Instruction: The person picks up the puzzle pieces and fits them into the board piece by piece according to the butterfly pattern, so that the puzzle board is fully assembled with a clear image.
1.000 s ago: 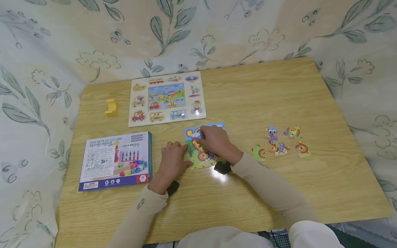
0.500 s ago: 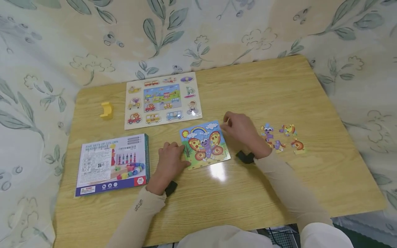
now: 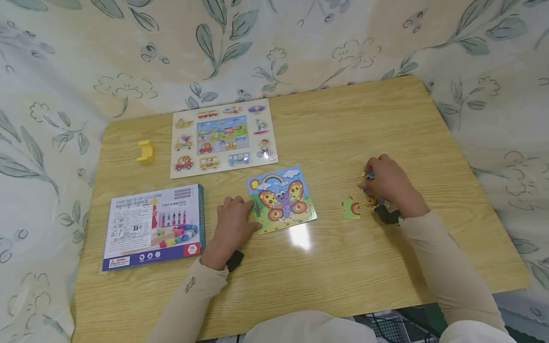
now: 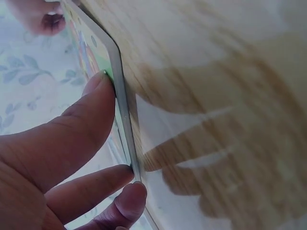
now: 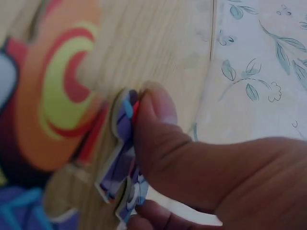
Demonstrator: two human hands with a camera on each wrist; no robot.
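Note:
My left hand rests at the left edge of a square butterfly puzzle. In the left wrist view its thumb and fingertips touch the edge of the puzzle board, without curling round it. Off to the right, my right hand pinches a purple and blue puzzle piece, which stands tilted on edge between thumb and fingers. Beside it lies an orange and yellow swirled piece, large and blurred in the right wrist view. A green piece lies left of this hand, which partly hides other pieces.
A vehicle peg puzzle board lies at the back. On the left are a boxed bead set and a yellow curved block. The wooden table meets a floral cloth behind.
My right hand has left the butterfly puzzle, moved right to the loose pieces and taken hold of one. My left hand stays at the board's left edge. The view has shifted slightly.

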